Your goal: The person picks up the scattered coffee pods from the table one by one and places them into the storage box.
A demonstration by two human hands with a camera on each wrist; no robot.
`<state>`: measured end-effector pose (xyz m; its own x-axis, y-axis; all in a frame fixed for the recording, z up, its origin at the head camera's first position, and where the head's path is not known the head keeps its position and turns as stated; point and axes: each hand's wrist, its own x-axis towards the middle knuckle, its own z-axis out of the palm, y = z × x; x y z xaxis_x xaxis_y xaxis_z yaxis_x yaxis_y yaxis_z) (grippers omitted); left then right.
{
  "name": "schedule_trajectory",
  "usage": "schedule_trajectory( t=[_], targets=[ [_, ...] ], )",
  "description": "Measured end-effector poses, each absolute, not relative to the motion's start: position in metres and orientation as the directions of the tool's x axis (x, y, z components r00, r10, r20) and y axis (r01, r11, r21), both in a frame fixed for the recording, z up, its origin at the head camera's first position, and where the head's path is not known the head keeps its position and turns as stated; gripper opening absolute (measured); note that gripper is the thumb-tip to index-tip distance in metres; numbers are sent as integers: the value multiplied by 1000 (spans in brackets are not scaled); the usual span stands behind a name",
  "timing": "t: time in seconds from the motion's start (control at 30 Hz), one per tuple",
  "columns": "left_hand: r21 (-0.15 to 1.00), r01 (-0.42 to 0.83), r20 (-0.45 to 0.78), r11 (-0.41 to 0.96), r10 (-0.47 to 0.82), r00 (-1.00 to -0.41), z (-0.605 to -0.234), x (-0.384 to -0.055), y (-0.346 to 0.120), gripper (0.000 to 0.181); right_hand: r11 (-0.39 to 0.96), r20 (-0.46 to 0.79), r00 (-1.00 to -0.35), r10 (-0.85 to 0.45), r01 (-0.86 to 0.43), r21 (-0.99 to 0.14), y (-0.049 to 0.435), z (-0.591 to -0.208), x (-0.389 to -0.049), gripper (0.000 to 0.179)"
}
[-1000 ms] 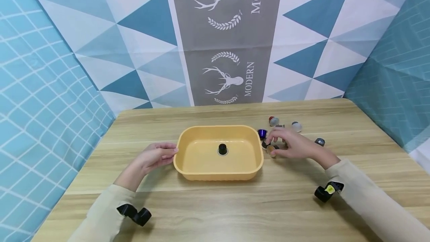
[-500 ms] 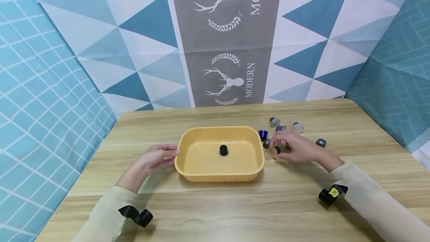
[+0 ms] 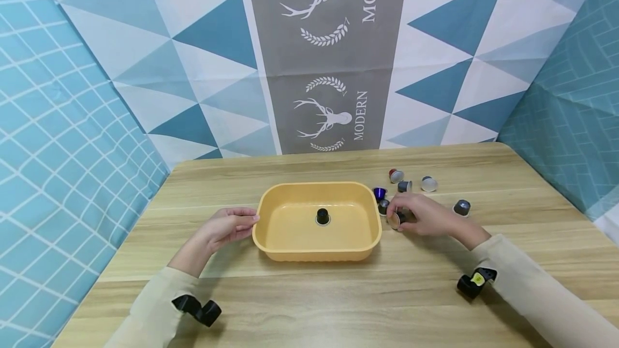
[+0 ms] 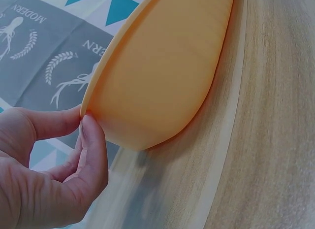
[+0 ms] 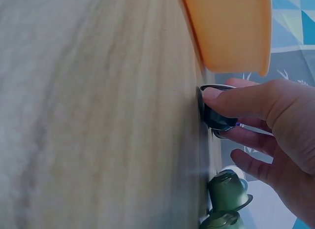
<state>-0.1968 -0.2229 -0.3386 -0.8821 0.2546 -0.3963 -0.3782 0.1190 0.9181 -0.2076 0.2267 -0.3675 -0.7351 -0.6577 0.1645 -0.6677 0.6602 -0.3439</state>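
Note:
My left hand (image 3: 231,227) pinches the left rim of a yellow plastic tub (image 3: 316,255) between thumb and fingers; the left wrist view shows this hand (image 4: 64,175) at the lip of the tub (image 4: 157,66). Just beyond the tub's right side, my right hand (image 3: 423,216) pinches a dark coffee capsule (image 3: 395,221) with a tan lid. In the right wrist view the thumb of the hand (image 5: 275,115) lies over that dark capsule (image 5: 219,115), low at the table surface. One black capsule (image 3: 322,216) stands lid down inside the tub.
Around my right hand lie several capsules: a blue one (image 3: 379,193), a dark one (image 3: 383,207), a red one (image 3: 396,176), a grey-blue one (image 3: 404,186), one with its pale lid showing (image 3: 428,184) and a dark grey one (image 3: 461,208). All lie on the wooden table (image 3: 309,305).
The fingers of my right hand have closed on the tan-lidded capsule, which has tipped and shifted slightly right. My left hand keeps its hold on the tub rim.

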Motion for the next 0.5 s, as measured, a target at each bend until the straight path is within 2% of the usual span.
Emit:
schedule_trajectory(
  t=[0.33, 0.5],
  targets=[
    [921, -369, -389, 123, 256, -885, -337, -196, -223, 22, 654, 217, -733, -645, -676, -338, 227, -363, -209, 31],
    [922, -367, -388, 126, 258, -885, -338, -196, -223, 25, 630, 255, -709, -658, -703, -331, 227, -357, -210, 30]
  ],
)
